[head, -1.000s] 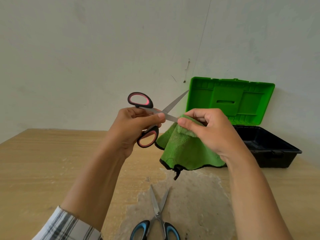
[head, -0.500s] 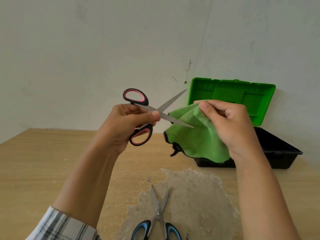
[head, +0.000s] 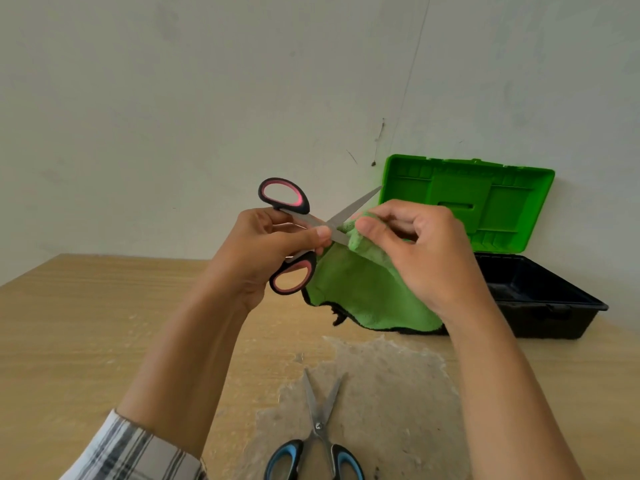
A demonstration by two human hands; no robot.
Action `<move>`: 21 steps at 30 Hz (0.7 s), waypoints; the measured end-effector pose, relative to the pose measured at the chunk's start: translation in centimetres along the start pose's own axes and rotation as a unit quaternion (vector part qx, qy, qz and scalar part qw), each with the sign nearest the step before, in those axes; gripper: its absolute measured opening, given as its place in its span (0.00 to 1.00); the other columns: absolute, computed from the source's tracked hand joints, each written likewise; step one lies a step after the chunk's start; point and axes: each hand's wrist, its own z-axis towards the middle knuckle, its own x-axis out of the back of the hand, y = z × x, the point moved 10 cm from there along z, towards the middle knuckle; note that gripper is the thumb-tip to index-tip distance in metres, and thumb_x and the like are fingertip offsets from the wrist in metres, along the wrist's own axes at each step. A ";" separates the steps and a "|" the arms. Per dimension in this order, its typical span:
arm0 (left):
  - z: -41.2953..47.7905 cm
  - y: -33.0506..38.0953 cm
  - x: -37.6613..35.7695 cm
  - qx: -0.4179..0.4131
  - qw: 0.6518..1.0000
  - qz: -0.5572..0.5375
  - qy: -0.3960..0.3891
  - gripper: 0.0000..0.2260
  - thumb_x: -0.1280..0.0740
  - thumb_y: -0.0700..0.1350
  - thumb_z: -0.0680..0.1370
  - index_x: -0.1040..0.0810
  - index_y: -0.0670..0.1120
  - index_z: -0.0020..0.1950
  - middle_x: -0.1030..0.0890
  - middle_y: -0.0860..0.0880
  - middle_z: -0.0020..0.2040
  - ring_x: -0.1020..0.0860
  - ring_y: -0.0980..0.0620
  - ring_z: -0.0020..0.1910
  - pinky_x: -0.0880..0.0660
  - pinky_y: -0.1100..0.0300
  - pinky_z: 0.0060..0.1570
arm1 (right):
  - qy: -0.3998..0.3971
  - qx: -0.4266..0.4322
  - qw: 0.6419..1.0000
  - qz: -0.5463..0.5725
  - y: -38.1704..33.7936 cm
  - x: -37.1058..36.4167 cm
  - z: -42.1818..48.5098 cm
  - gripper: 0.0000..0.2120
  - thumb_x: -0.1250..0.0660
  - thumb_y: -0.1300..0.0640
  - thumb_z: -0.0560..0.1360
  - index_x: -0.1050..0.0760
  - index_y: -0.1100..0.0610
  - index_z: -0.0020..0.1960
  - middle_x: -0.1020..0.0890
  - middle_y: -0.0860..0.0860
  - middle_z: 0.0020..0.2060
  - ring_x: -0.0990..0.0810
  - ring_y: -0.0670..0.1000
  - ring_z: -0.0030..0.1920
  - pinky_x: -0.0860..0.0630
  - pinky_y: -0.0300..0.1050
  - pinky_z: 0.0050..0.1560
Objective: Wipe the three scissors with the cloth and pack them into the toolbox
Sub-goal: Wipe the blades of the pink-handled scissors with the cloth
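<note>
- Between the left fingers: the left hand (head: 263, 251) grips the pink-handled scissors (head: 301, 217) near the pivot, with the thumb curled over one blade. The blades are spread.
- Below both sets of fingers: the blue-handled scissors (head: 320, 431) lie open on the table (head: 86, 323), apart from either hand.
- Just right of the left thumb tip: the right hand (head: 426, 251) pinches the green cloth (head: 363, 289) around the lower blade.
- Behind the right fingers: the toolbox (head: 540, 299) stands open. No third pair is visible.
- Step in hand, as judged: wiping the pink-handled pair. The next move calls for drawing the pinched cloth outward to the tip, fingers off the cutting edge.
</note>
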 end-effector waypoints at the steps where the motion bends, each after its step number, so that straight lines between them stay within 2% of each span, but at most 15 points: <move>1: -0.1 0.0 -0.2 0.001 1.000 -0.004 -0.006 0.07 0.26 0.39 0.71 0.17 0.38 0.47 0.15 0.44 0.38 0.18 0.54 0.34 0.25 0.67 0.30 | 0.010 0.005 1.000 -0.010 -0.1 -0.2 0.0 0.07 0.25 0.48 0.73 0.17 0.52 0.46 0.12 0.42 0.38 0.16 0.36 0.40 0.25 0.29 0.42; 3: 0.0 0.0 -0.3 0.001 1.000 -0.005 -0.008 0.07 0.26 0.39 0.72 0.17 0.38 0.47 0.16 0.45 0.38 0.18 0.56 0.34 0.25 0.67 0.30 | 0.017 0.011 1.000 -0.018 -0.3 -0.4 0.0 0.11 0.24 0.47 0.71 0.20 0.53 0.43 0.13 0.43 0.37 0.16 0.37 0.38 0.26 0.28 0.40; 5: 0.0 0.0 -0.1 0.002 1.000 -0.006 -0.003 0.08 0.26 0.39 0.72 0.17 0.37 0.48 0.15 0.46 0.37 0.18 0.56 0.34 0.25 0.67 0.30 | -0.016 0.000 1.000 0.003 -0.2 -0.6 -0.1 0.12 0.26 0.44 0.70 0.19 0.53 0.44 0.12 0.43 0.38 0.15 0.38 0.41 0.23 0.31 0.44; 8: 0.0 0.0 -0.1 0.007 1.000 -0.016 -0.008 0.09 0.26 0.40 0.71 0.17 0.37 0.48 0.15 0.48 0.36 0.18 0.56 0.35 0.25 0.66 0.30 | -0.079 -0.038 0.995 0.039 0.5 -1.1 -0.4 0.13 0.27 0.42 0.70 0.19 0.48 0.50 0.12 0.43 0.43 0.14 0.44 0.45 0.19 0.47 0.54; 10: 0.0 0.0 -0.5 0.005 1.000 -0.020 -0.020 0.10 0.26 0.41 0.69 0.17 0.38 0.48 0.15 0.48 0.36 0.18 0.55 0.36 0.24 0.65 0.31 | -0.068 -0.041 0.996 0.032 0.7 -1.0 -0.4 0.10 0.24 0.48 0.71 0.20 0.48 0.49 0.12 0.44 0.42 0.13 0.45 0.43 0.18 0.52 0.53; 12: -0.1 0.1 -0.9 0.005 0.999 -0.021 -0.030 0.12 0.26 0.43 0.67 0.17 0.38 0.48 0.15 0.48 0.36 0.18 0.55 0.36 0.23 0.65 0.32 | -0.036 -0.041 0.998 0.024 0.7 -0.6 -0.3 0.07 0.23 0.52 0.73 0.20 0.49 0.48 0.12 0.45 0.39 0.13 0.45 0.41 0.17 0.52 0.51; 15: -0.3 -0.1 -1.6 0.014 0.998 -0.025 -0.056 0.07 0.27 0.39 0.71 0.17 0.39 0.48 0.15 0.48 0.36 0.18 0.56 0.36 0.23 0.67 0.33 | -0.007 -0.057 0.998 0.033 1.2 -0.2 -0.2 0.06 0.23 0.54 0.73 0.20 0.51 0.45 0.13 0.48 0.37 0.14 0.49 0.40 0.17 0.55 0.50; 18: -0.4 -0.2 -1.9 0.012 0.998 -0.026 -0.052 0.04 0.29 0.35 0.73 0.17 0.40 0.47 0.15 0.47 0.36 0.17 0.56 0.36 0.22 0.67 0.34 | -0.004 -0.070 0.997 0.045 1.7 0.1 -0.2 0.06 0.23 0.56 0.73 0.20 0.51 0.44 0.13 0.50 0.38 0.14 0.50 0.40 0.17 0.55 0.50; 21: -0.4 -0.4 -2.1 0.013 0.999 -0.022 -0.034 0.03 0.28 0.34 0.73 0.18 0.40 0.44 0.15 0.47 0.35 0.17 0.55 0.35 0.22 0.66 0.34 | -0.015 -0.082 0.995 0.058 2.4 0.3 -0.3 0.06 0.23 0.57 0.72 0.20 0.52 0.44 0.12 0.50 0.38 0.14 0.48 0.39 0.17 0.51 0.48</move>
